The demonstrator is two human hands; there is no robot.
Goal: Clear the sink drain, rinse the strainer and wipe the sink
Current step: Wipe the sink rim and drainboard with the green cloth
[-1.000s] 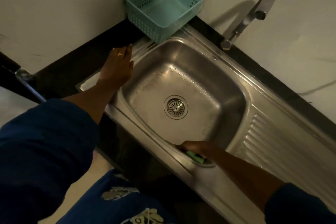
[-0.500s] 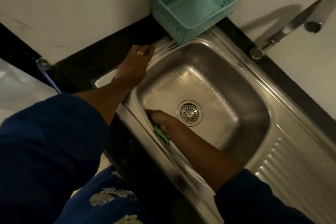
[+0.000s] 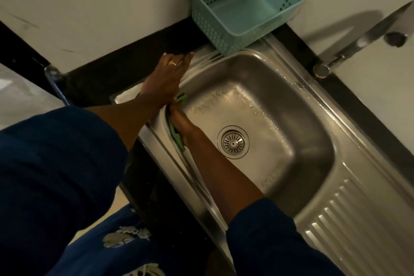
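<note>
The steel sink (image 3: 311,136) has a round strainer (image 3: 233,142) seated in its drain. My right hand (image 3: 181,122) presses a green scrub pad (image 3: 175,135) against the sink's near-left inner wall, just under my left wrist. A corner of the pad shows past my fingers. My left hand (image 3: 167,78), with a ring on it, lies flat on the sink's left rim, fingers stretched toward the back corner. Water drops dot the basin floor.
A teal perforated basket (image 3: 246,4) sits at the sink's back-left corner, partly over the rim. The tap (image 3: 349,49) reaches in from the right wall. A ribbed drainboard (image 3: 349,226) lies right of the basin. Black counter (image 3: 116,69) borders the sink.
My right hand slid the green pad along the near wall from the front edge to the left corner, up beside my left hand. The left hand stayed on the rim.
</note>
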